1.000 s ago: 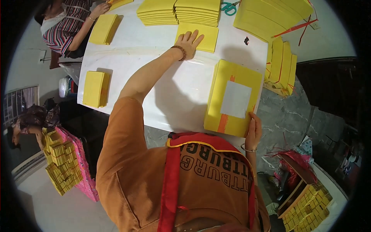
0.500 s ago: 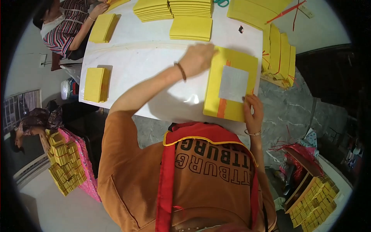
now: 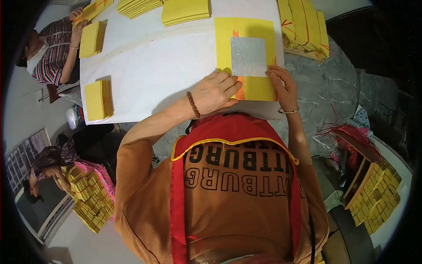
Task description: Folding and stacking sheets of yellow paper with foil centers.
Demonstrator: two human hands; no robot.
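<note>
Yellow paper [image 3: 259, 90] with a silver square [image 3: 248, 57] and orange strips [image 3: 239, 88] lies flat at the table's near right edge. I cannot tell whether it is one sheet or several. My left hand [image 3: 216, 92], a beaded bracelet on its wrist, is closed at the paper's near left side, its fingertips beside the orange strip. At the right edge, my right hand [image 3: 285, 86] has its thumb and fingers curled together on the paper, close to the silver square's near corner.
Yellow paper stacks [image 3: 99, 100] stand on the white table [image 3: 149, 75]. Bundled yellow paper [image 3: 303, 26] is beyond the table's right edge. One person [image 3: 55, 44] handles yellow paper at the far left; another person [image 3: 48, 145] leans over a yellow pile [image 3: 90, 193]. More bundles [image 3: 378, 198] sit lower right.
My left hand has come from the paper's far left corner down to its near left side. My right hand stays at the right edge. The whole view has shifted.
</note>
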